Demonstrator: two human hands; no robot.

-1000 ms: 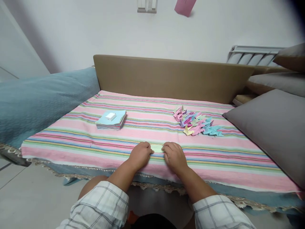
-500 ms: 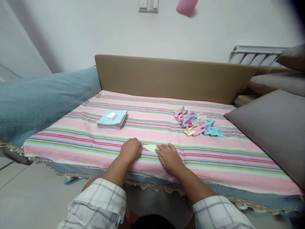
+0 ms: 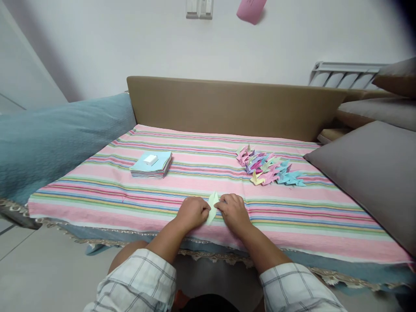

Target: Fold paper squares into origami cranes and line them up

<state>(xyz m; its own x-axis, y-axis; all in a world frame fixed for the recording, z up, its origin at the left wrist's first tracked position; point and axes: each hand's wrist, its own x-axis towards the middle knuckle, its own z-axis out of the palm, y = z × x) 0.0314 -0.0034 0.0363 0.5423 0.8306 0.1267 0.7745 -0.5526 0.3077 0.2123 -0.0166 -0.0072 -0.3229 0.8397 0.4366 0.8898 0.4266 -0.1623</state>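
Observation:
A pale green folded paper (image 3: 212,207), narrow and diamond-shaped, points away from me near the front of the striped cloth (image 3: 113,208). My left hand (image 3: 194,211) pinches its left edge between thumb and finger. On the opposite side, my right hand (image 3: 232,209) grips the right edge with its fingertips. Farther off to the right lies a pile of folded paper cranes (image 3: 268,167) in pink, purple, yellow, green and blue. Over on the left is a stack of coloured paper (image 3: 151,167) with a small white block (image 3: 150,160) on top.
A grey cushion (image 3: 364,173) leans at the right, with more cushions behind it. The brown backrest (image 3: 227,106) runs along the far side. A blue-covered armrest (image 3: 65,138) borders the left, and lace trim (image 3: 224,258) hangs at the front edge.
The green paper has turned from lying sideways to pointing away from me. My left hand has moved right, and both hands now pinch its sides; the right one was lying flatter before.

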